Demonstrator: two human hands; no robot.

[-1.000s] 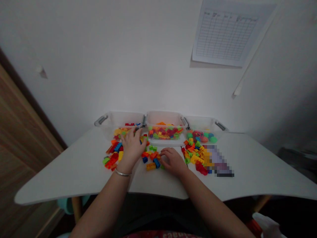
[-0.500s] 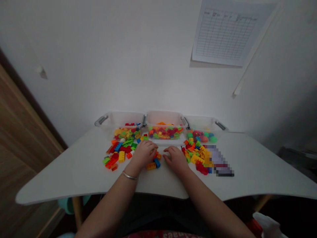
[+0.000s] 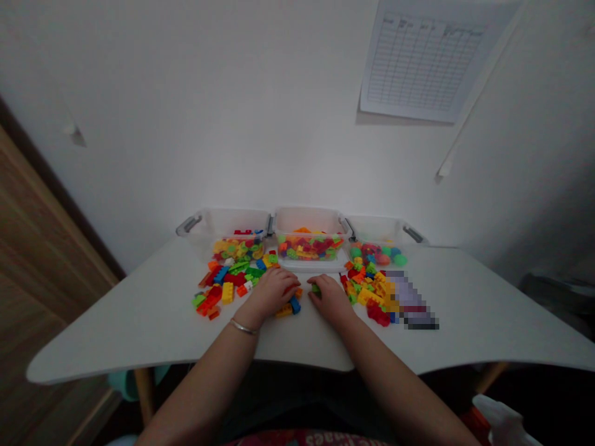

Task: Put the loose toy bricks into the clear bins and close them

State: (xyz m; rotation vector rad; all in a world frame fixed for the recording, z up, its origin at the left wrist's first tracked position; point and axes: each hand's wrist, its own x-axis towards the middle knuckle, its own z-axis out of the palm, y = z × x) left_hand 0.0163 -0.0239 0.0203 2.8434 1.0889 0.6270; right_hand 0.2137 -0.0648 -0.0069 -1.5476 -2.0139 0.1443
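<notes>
The right hand's [image 3: 331,298] fingers [image 3: 324,284] close on a green brick [image 3: 316,288]; the left hand's [image 3: 273,291] fingers curl beside loose bricks [image 3: 294,304], any grip unclear. Three clear plastic bins [image 3: 309,218] behind hold mixed coloured bricks [image 3: 310,248].

Right hand [image 3: 331,300] now has a little green brick [image 3: 316,288] at its fingertips, which wasn't showing there a moment ago.

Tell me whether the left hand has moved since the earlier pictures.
Yes, the left hand moved right, toward the middle clear plastic bin.
</notes>
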